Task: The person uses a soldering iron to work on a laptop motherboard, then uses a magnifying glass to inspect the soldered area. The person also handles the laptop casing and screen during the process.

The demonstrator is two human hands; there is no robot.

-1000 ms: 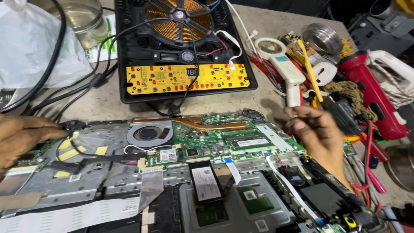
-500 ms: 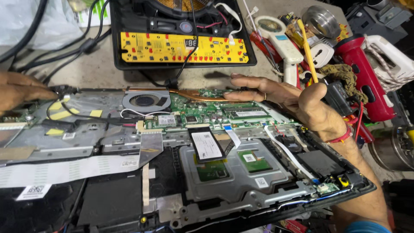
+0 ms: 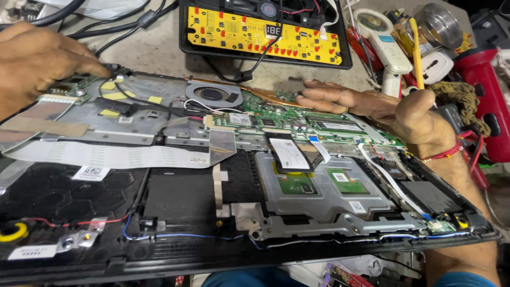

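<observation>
Two hands are in view, the left hand (image 3: pixel 40 58) and the right hand (image 3: pixel 382 103). One opened laptop chassis (image 3: pixel 239 212) lies on the tabletop (image 3: pixel 154 53), holding one round cooling fan (image 3: pixel 212 94), one green motherboard (image 3: pixel 297 119) and one wide white ribbon cable (image 3: pixel 106 155). Behind it are one yellow circuit board (image 3: pixel 260 34), one red torch (image 3: pixel 486 79) and one yellow pencil (image 3: pixel 417 45).

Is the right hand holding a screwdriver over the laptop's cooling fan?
No, the right hand is empty, its fingers lying flat on the green motherboard to the right of the cooling fan.
</observation>
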